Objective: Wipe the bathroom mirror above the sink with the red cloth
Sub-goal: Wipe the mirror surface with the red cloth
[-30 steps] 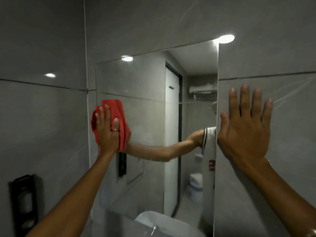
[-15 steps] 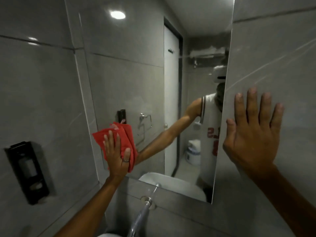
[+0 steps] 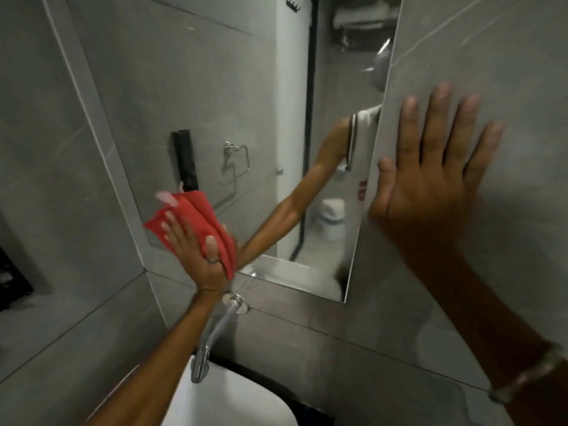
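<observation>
The mirror [image 3: 190,87] fills the wall ahead, its bottom edge just above the tap. My left hand [image 3: 196,250] presses the folded red cloth [image 3: 199,216] flat against the glass at the mirror's lower left corner; a ring shows on one finger. My right hand [image 3: 430,179] rests flat with fingers spread on the grey tiled wall [image 3: 491,56] just right of the mirror's edge, holding nothing. The mirror reflects my arm, a white door and a towel ring.
A chrome tap [image 3: 215,333] juts from the wall below the mirror over the white sink [image 3: 233,401]. A black dispenser [image 3: 12,275] hangs on the left wall. A bracelet [image 3: 528,373] circles my right wrist.
My left hand has slid the red cloth down the left side of the mirror to its bottom corner. The view has tilted down, bringing the tap and sink into sight. My right hand stays on the wall.
</observation>
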Action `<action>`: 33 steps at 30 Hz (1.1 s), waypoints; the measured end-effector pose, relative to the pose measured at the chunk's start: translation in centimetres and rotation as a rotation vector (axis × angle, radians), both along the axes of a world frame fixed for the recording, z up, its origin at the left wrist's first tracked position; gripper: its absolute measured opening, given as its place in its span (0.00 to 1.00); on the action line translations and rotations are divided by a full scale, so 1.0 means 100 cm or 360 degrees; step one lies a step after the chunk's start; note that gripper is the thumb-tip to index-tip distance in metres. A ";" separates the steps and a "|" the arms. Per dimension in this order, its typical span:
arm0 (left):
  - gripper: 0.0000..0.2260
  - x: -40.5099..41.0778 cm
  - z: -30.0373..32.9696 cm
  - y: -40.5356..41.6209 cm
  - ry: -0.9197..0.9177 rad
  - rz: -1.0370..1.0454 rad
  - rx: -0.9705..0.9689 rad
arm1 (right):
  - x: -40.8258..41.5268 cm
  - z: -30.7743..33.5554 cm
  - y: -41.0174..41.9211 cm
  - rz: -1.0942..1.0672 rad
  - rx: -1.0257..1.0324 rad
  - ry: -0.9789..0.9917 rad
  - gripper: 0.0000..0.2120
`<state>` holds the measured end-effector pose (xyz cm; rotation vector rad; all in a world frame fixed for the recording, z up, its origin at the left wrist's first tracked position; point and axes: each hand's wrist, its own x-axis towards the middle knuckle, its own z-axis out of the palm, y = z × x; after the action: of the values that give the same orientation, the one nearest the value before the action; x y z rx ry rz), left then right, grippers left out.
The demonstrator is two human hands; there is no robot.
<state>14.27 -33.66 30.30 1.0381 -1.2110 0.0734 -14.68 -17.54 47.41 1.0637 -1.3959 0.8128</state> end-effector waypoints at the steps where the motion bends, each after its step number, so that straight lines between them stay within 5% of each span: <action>1: 0.36 -0.024 -0.003 0.015 -0.0076 0.0005 -0.0033 | 0.002 0.001 0.001 0.0003 0.0019 -0.0014 0.30; 8: 0.30 -0.178 0.008 0.128 -0.0492 -0.0155 -0.0172 | -0.003 0.005 0.010 0.0049 0.0168 0.0048 0.30; 14: 0.27 -0.130 0.026 0.102 -0.1564 -0.0586 -0.0818 | -0.024 0.003 0.017 0.0113 0.0214 0.0200 0.31; 18: 0.25 -0.058 0.105 0.051 -0.1215 -0.0491 -0.0494 | -0.024 0.004 0.016 0.0129 0.0254 0.0158 0.31; 23: 0.31 -0.047 0.224 0.037 -0.0062 0.0085 0.0103 | -0.019 0.006 0.019 0.0112 0.0260 0.0152 0.30; 25: 0.30 -0.077 0.239 0.058 -0.0260 0.0147 0.0039 | -0.019 0.017 0.022 0.0185 0.0252 0.0184 0.29; 29: 0.30 -0.126 0.221 0.083 -0.1099 -0.0122 -0.0580 | -0.028 0.066 0.027 0.0346 0.0097 0.0089 0.28; 33: 0.32 -0.138 0.257 0.083 -0.1131 -0.0256 -0.0668 | -0.028 0.116 0.030 0.0427 -0.0146 -0.0103 0.26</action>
<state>0.49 -25.39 56.03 0.5431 -1.8159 0.5851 -17.47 -14.51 59.03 1.1773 -1.2720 1.1041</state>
